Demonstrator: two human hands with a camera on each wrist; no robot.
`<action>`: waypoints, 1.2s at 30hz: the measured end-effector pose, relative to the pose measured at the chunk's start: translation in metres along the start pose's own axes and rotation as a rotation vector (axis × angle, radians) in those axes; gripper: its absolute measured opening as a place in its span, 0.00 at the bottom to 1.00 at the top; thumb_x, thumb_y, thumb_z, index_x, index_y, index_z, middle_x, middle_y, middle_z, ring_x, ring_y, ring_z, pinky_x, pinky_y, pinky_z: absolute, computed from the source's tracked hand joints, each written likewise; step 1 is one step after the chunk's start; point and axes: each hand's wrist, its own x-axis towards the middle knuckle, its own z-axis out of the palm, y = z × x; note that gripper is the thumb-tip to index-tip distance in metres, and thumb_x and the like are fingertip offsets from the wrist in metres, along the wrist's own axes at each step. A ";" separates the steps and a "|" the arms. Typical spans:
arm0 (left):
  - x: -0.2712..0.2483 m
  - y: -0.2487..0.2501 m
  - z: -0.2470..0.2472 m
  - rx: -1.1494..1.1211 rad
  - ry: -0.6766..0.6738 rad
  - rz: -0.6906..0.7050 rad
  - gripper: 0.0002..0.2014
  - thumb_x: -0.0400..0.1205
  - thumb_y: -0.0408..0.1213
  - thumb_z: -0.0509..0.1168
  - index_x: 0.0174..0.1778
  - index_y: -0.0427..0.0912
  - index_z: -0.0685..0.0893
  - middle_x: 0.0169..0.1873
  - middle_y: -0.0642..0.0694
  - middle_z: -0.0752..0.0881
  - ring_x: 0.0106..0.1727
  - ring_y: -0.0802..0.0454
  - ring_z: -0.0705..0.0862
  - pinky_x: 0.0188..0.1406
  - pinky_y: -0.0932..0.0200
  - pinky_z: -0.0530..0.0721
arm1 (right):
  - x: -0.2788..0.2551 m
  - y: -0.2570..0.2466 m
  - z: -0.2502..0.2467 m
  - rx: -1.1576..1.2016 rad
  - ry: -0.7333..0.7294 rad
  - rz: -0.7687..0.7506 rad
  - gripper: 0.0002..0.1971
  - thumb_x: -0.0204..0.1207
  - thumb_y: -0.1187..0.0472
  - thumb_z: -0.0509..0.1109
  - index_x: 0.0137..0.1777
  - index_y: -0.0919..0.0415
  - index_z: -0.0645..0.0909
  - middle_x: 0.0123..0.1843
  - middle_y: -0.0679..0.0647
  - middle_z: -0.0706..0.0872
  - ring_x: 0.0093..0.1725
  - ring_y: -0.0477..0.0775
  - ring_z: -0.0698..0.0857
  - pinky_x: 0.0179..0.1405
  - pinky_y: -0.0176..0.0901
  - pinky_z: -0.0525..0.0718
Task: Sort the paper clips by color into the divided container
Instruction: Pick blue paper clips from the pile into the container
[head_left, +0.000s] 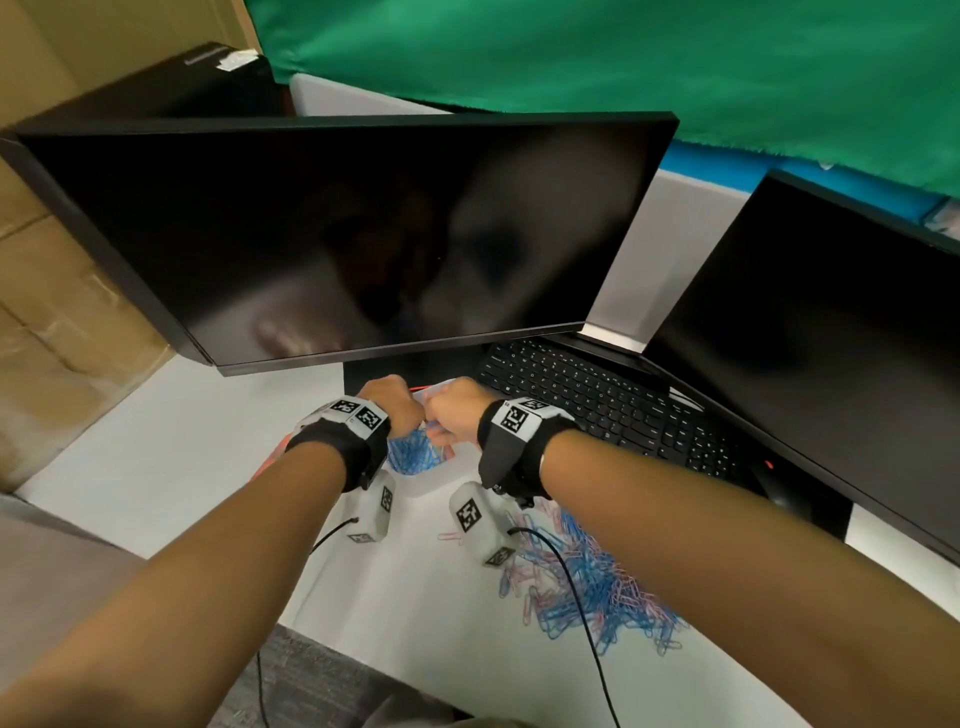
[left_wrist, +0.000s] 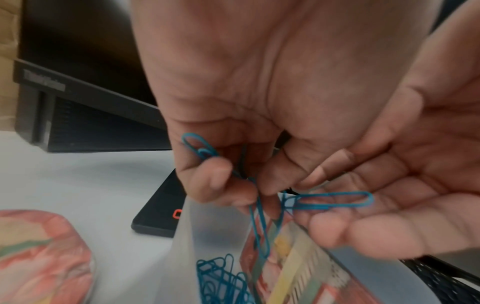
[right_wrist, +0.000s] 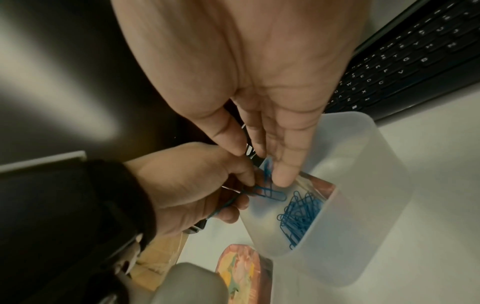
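Many blue clips (right_wrist: 298, 216) in translucent container (right_wrist: 363, 205)

This is an office desk. A large dark monitor (head_left: 332, 234) fills the middle of the head view, with a second dark screen (head_left: 810, 332) at the right edge and a black keyboard (head_left: 613, 400) between them on a white desk (head_left: 156, 447). A black computer tower (head_left: 171, 88) stands at the upper left beside cardboard boxes (head_left: 47, 322). A green cloth (head_left: 623, 57) hangs across the top over grey partition panels (head_left: 691, 223). Grey carpet (head_left: 317, 680) shows at the bottom.
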 end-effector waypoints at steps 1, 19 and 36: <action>0.002 0.001 0.000 0.024 0.005 -0.003 0.12 0.79 0.39 0.63 0.50 0.35 0.85 0.47 0.38 0.86 0.44 0.43 0.82 0.42 0.55 0.79 | 0.000 0.001 -0.002 -0.012 0.010 -0.011 0.13 0.75 0.66 0.62 0.57 0.65 0.83 0.40 0.60 0.81 0.40 0.59 0.81 0.46 0.55 0.86; -0.005 0.018 0.011 0.077 0.049 0.068 0.12 0.82 0.39 0.62 0.57 0.38 0.83 0.52 0.37 0.86 0.52 0.40 0.85 0.46 0.52 0.83 | -0.052 0.106 -0.081 -0.100 0.200 0.025 0.11 0.79 0.69 0.63 0.57 0.61 0.84 0.49 0.57 0.88 0.45 0.53 0.88 0.50 0.45 0.89; -0.063 0.031 0.151 0.411 -0.297 0.383 0.19 0.72 0.54 0.71 0.47 0.43 0.86 0.45 0.45 0.89 0.48 0.45 0.87 0.44 0.54 0.85 | -0.053 0.178 -0.055 -0.611 0.270 -0.056 0.10 0.75 0.62 0.70 0.55 0.58 0.82 0.49 0.52 0.82 0.48 0.52 0.80 0.46 0.40 0.79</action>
